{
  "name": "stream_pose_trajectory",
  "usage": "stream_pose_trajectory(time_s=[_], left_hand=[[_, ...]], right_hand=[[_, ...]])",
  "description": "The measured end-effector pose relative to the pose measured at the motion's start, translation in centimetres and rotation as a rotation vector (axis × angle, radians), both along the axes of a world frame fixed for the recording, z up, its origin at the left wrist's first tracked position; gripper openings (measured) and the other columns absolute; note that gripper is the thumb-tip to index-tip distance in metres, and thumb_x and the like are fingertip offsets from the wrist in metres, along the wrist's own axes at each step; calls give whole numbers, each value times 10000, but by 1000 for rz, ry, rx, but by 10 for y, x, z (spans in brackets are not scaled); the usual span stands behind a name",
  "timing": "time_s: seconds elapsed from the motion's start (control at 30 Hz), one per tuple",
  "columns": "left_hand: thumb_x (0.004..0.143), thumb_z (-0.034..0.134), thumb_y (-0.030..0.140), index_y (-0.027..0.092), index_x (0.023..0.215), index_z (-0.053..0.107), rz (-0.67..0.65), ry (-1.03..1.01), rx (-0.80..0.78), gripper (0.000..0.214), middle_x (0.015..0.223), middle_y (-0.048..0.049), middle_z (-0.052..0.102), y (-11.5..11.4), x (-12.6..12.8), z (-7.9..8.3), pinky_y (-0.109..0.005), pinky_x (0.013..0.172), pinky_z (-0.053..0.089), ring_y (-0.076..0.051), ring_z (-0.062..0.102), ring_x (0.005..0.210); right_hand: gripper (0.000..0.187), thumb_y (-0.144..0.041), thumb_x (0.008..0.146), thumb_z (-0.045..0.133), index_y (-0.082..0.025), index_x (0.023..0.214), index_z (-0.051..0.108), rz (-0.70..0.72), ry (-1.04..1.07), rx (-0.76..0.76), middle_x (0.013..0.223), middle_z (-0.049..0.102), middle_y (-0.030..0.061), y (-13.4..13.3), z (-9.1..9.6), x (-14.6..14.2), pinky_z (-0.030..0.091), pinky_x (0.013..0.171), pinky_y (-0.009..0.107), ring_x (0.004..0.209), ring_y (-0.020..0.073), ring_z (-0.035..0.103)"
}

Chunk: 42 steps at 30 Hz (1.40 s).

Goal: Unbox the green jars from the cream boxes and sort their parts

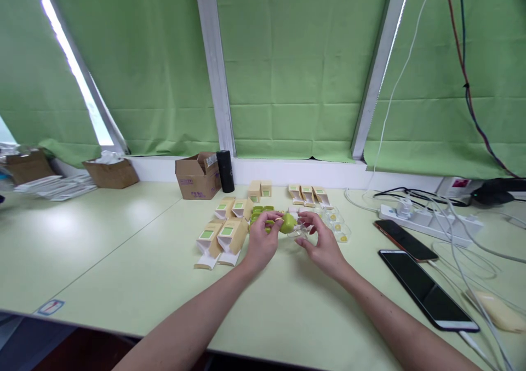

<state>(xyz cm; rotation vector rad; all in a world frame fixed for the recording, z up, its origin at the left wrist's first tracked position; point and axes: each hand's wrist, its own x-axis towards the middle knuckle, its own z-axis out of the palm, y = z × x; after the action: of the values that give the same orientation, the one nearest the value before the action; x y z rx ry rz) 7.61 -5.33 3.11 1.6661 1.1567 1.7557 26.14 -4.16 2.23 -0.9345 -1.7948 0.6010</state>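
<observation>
My left hand (263, 238) pinches a smooth, rounded green piece (289, 223) between thumb and fingers, above the table. Close on its right, my right hand (322, 246) curls its thumb and fingers around a clear plastic piece (301, 232), whose exact shape I cannot make out. The two pieces are right beside each other; whether they are joined is not plain. Behind my left hand are several green pieces (257, 210), partly hidden. Clear rounded plastic shells with yellow spots (342, 228) lie just past my right hand.
Open cream cartons with green labels (233, 234) stand left of my hands, with more cartons (307, 194) behind. A brown box (197, 176) and a black cylinder (225, 171) stand farther back. Right are phones (427, 289), a white power strip (427, 224) and tangled cables.
</observation>
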Motion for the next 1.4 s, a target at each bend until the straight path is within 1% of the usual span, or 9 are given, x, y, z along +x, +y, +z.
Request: stream_pose_trajectory(time_s=[0.23, 0.4, 0.57, 0.63, 0.7, 0.83, 0.9, 1.17, 1.4], left_hand=[[765, 807, 531, 162, 877, 665, -13, -338, -112, 411, 962, -96, 735, 12, -5, 5, -283, 638, 568, -180, 680, 797], [716, 849, 520, 151, 838, 657, -2, -475, -194, 434, 795, -44, 721, 18, -9, 4, -252, 578, 550, -121, 629, 617], [736, 856, 444, 146, 848, 666, -15, -544, -247, 371, 793, -38, 726, 19, -10, 2, -258, 614, 565, -123, 649, 639], [739, 857, 431, 145, 846, 665, -15, -552, -246, 360, 800, -41, 728, 19, -10, 1, -259, 617, 564, -130, 657, 657], [740, 857, 430, 146, 843, 661, -19, -550, -246, 360, 795, -41, 727, 20, -9, 0, -259, 612, 560, -132, 657, 656], [741, 856, 444, 145, 848, 657, -30, -544, -253, 374, 789, -39, 725, 21, -9, -1, -261, 612, 557, -127, 651, 637], [749, 849, 451, 145, 859, 658, -36, -543, -259, 376, 805, -44, 729, 20, -9, -1, -263, 626, 559, -133, 664, 656], [731, 860, 454, 145, 848, 658, -105, -581, -274, 387, 826, -45, 723, 19, -10, -2, -260, 642, 545, -135, 668, 692], [690, 878, 448, 146, 832, 649, -141, -620, -289, 405, 813, -35, 710, 20, -10, -3, -269, 642, 536, -130, 656, 662]], right_hand=[[270, -263, 836, 636, -261, 1098, 571, 4, -41, 15, 1126, 687, 48, 3, 11, 9, 505, 908, 419, 966, 228, 619], [26, -248, 854, 614, -245, 866, 591, -31, -133, 55, 1234, 703, 61, 3, 26, 20, 521, 930, 430, 1032, 242, 659], [46, -235, 865, 603, -246, 821, 611, -117, -257, 155, 1270, 700, 69, 0, 41, 43, 546, 845, 426, 1028, 257, 661], [66, -255, 876, 603, -242, 815, 623, -170, -275, 190, 1282, 684, 79, -2, 43, 56, 555, 794, 419, 904, 230, 665], [99, -286, 883, 609, -232, 802, 629, -198, -264, 165, 1275, 662, 92, -5, 42, 70, 565, 712, 383, 786, 191, 659], [117, -293, 878, 616, -218, 792, 642, -285, -287, 132, 1139, 645, 86, -6, 35, 95, 559, 663, 336, 698, 154, 645], [90, -252, 864, 626, -222, 779, 637, -322, -349, 98, 1034, 643, 59, -5, 32, 104, 541, 673, 319, 723, 162, 653], [178, -74, 798, 591, -207, 696, 652, -393, -682, 13, 857, 627, 54, -6, 24, 116, 425, 667, 297, 694, 174, 614], [213, -10, 764, 595, -200, 681, 642, -388, -786, -30, 820, 622, 49, 1, 11, 121, 360, 629, 286, 668, 168, 601]])
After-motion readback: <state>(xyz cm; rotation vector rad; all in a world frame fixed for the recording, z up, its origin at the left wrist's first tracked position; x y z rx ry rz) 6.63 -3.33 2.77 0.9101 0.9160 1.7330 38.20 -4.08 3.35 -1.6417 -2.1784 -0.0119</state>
